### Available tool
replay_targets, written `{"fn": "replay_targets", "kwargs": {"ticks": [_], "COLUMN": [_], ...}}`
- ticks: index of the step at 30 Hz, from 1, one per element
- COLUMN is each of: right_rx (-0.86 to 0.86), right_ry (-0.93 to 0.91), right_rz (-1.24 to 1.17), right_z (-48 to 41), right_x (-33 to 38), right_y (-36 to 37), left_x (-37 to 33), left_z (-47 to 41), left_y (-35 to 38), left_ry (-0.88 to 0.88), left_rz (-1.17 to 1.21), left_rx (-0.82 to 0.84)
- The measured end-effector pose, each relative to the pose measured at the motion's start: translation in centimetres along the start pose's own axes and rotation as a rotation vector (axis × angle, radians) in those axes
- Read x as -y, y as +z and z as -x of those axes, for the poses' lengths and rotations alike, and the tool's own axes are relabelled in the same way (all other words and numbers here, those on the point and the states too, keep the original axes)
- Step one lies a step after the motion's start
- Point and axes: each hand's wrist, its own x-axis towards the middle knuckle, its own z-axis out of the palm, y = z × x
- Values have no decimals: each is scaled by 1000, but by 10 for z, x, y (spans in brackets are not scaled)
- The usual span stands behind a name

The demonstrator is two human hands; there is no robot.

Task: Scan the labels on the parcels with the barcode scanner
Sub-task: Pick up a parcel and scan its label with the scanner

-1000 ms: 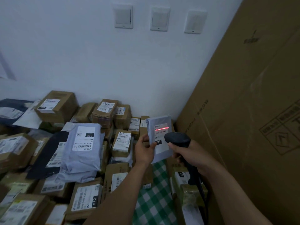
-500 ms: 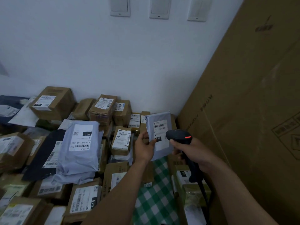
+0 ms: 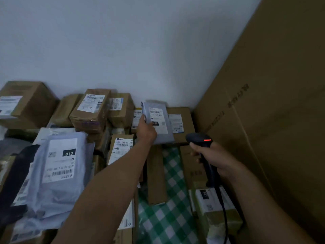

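My left hand (image 3: 146,130) grips the grey mailer (image 3: 159,124) at its lower left edge, label facing me. Right of the mailer and nearer me, my right hand (image 3: 212,159) curls round the barcode scanner (image 3: 199,139), whose red light is lit. Below the mailer lies a green checked cloth (image 3: 168,208). Other parcels (image 3: 91,110) crowd to its left, with a white wall (image 3: 140,50) behind and a tall carton (image 3: 272,120) to its right.

The grey mailer (image 3: 163,138) held in the left hand (image 3: 146,131) carries a label (image 3: 158,118) with "231" on a black patch (image 3: 155,123) beside the thumb. Just below-left of that grip a box label (image 3: 121,147) reads "505 101 16 AA"; farther left a grey bag (image 3: 52,199) shows "010" upside down.
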Motion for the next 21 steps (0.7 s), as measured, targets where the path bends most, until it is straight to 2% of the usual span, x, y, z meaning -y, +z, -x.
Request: {"fn": "replay_targets", "kwargs": {"ticks": [5,9,12,15,18,21], "right_rx": [-8,0,-8,-19,-55,-87], "right_ry": [40,75,88,91,92,100], "right_rz": [-3,3,-14,-19,-11,21], "right_z": [-27,-35,-37,-34,-28,-21], "right_x": [-5,-10,-14,-17,-25,-38], "right_y": [2,0,-5,-11,-17,-22], "left_x": [3,18,23,38,49,60], "left_z": [-43,-43,-5,38,75,96], "left_y": [21,36,51,65,74,87], "left_ry": [7,67,144,229,110,-100], "left_rz": [-42,-298,-268,-163,-108,-177], "left_rx": [-32,-32,23,150,288,466]}}
